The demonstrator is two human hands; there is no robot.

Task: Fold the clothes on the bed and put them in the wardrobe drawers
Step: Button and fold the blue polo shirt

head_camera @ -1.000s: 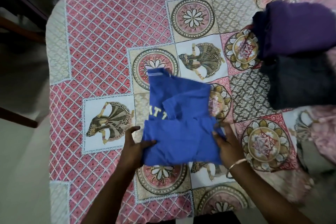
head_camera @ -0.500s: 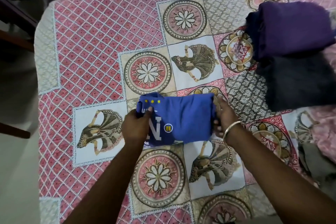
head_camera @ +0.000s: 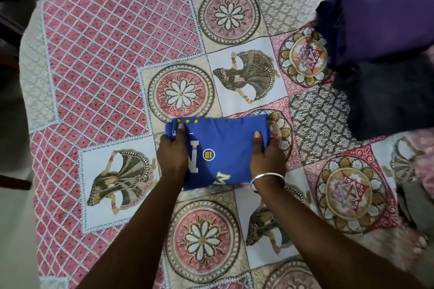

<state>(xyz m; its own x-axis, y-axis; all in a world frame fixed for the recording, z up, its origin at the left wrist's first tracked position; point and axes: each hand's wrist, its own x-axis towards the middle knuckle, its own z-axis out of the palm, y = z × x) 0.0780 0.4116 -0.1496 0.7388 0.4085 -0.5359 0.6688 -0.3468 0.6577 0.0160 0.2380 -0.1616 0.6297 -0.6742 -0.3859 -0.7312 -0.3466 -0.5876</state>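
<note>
Forearms reach forward from the near edge of the bed (head_camera: 98,58), each hand clamped on one side of a folded blue T-shirt (head_camera: 225,148). The left hand (head_camera: 172,156) grips the shirt's left edge, thumb laid on top and the other fingers tucked under the fabric. The right hand (head_camera: 266,156) grips the right edge the same way, thumb up, with a thin silver bangle (head_camera: 266,179) round the wrist. The shirt is a compact, soft rectangle of knit cloth with white block lettering, a round yellow "61" badge and small yellow stars, lying near the middle of the bed. A quilted patchwork bedspread covers the mattress: pink lattice, floral medallions, dancer panels. Toward the far right corner sit a folded purple garment (head_camera: 380,21) and, touching it, a folded dark grey garment (head_camera: 389,96).
</note>
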